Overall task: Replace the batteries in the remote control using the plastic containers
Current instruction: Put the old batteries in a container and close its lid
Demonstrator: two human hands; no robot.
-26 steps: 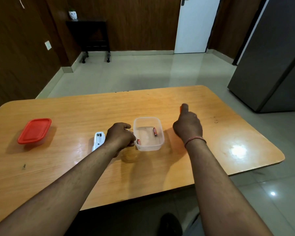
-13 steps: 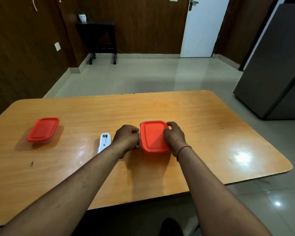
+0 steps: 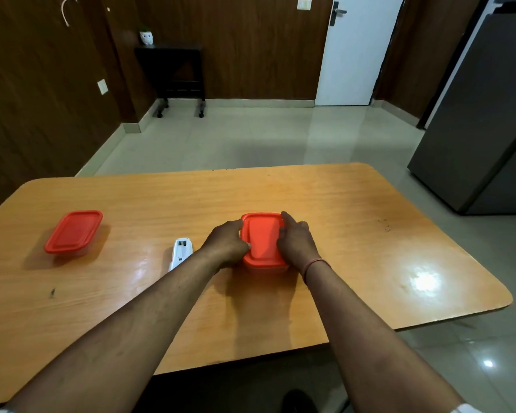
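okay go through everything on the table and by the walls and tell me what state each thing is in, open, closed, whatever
Middle container: red lid on, both hands pressing it.
Far-left container: lid on, untouched.
Remote control: battery bay open, looks empty.
Left hand: on the lid's left edge.
Right hand: on the right edge.
White door: closed.

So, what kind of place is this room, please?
Probably a room in a home, perhaps a dining area: a wooden table, a grey fridge at the right, a white door and wood-panelled walls.
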